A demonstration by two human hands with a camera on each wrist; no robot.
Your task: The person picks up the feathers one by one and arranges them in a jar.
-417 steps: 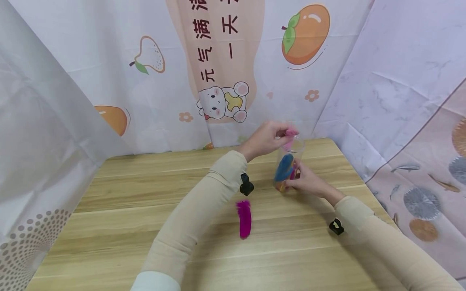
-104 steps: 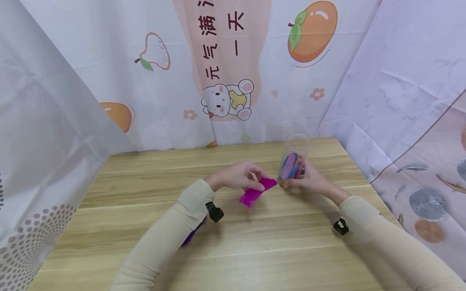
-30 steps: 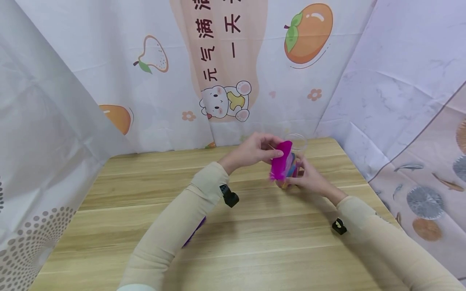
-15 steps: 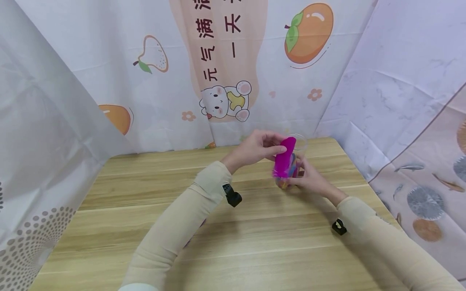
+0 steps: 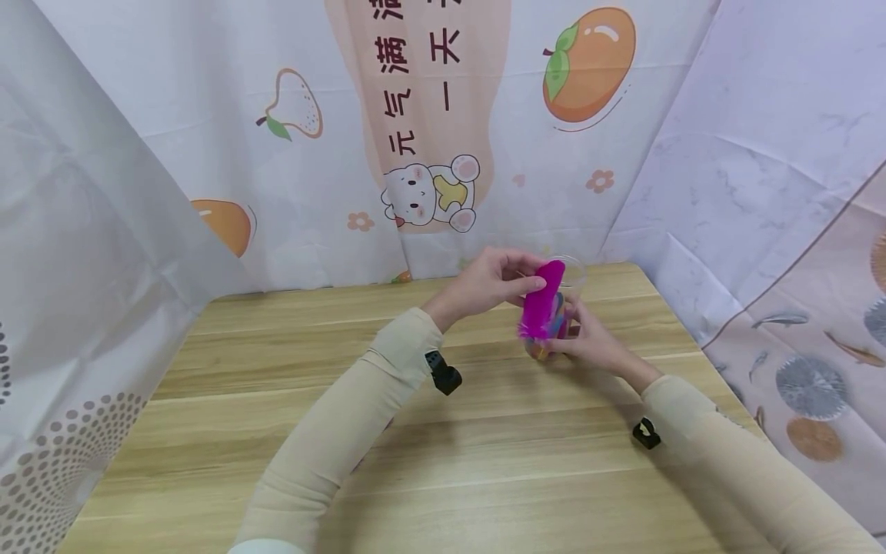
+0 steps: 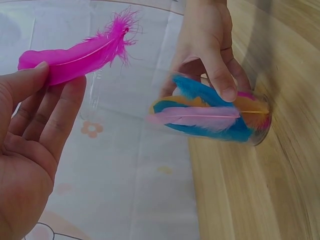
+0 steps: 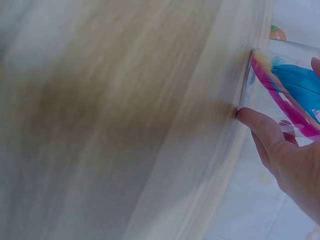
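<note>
In the head view my left hand [image 5: 481, 285] pinches a magenta feather [image 5: 542, 300] between thumb and fingers, its fluffy end pointing down. The feather overlaps the tall clear plastic cup [image 5: 580, 278] there; the left wrist view shows it outside, beside the mouth end. My right hand [image 5: 588, 338] grips the cup low down, near its base on the table. Inside the cup lie several feathers, among them a light pink feather [image 6: 200, 116], a blue feather [image 6: 225, 134] and an orange one [image 6: 252, 106]. A magenta feather [image 7: 275, 95] inside shows in the right wrist view.
The wooden table [image 5: 519, 477] ends at the back against a printed curtain [image 5: 304, 215]. More curtains hang at the left and right. A dark purple thing on the table is almost wholly hidden behind the left sleeve [image 5: 346, 415].
The light pink feather held at the cup's mouth in the oldest frame is now inside. Since 3.5 s ago my left hand has raised the magenta feather towards the rim; lately it barely moves.
</note>
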